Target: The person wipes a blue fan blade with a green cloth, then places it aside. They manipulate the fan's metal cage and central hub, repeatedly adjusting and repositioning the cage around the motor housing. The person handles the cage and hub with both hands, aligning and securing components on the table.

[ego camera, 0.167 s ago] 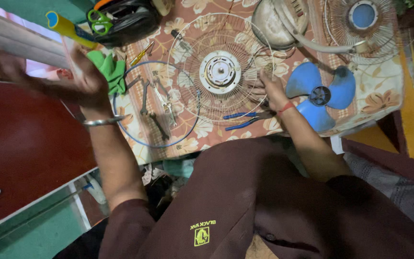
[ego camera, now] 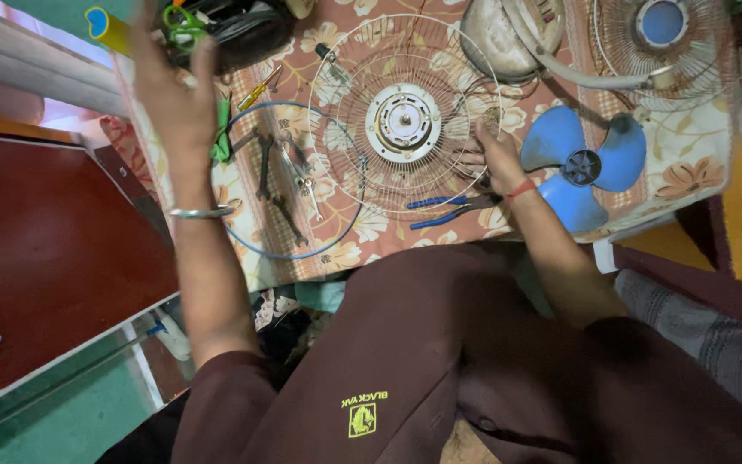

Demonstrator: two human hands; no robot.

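Movement since a moment ago is mostly in the left hand (ego camera: 172,90): it sat lower and further toward the left edge of the frame, fingers curled over pale bars there, and now it is lifted toward the upper left, palm open and fingers spread, gripping nothing, its fingertips near the green-handled scissors (ego camera: 184,24) and the dark bag (ego camera: 242,34) at the top edge. A metal bangle (ego camera: 202,211) rings its wrist. That shift reads as a reach toward the tool clutter at the back of the worktop (ego camera: 362,245), which is covered by a floral cloth. The right hand (ego camera: 493,155) has hardly moved; it lies flat with fingers extended on the right rim of the round wire fan guard (ego camera: 345,94), pressing on it without closing around anything, a red thread at the wrist. The guard lies at centre top of the frame with a white motor hub (ego camera: 403,122) in its middle. Just right of that hand lies the blue fan blade (ego camera: 579,167); blue-handled pliers (ego camera: 444,209) lie just below the guard, and spanners (ego camera: 275,185) inside a blue ring (ego camera: 251,249) to its left. A second guard (ego camera: 659,47) fills the upper right.
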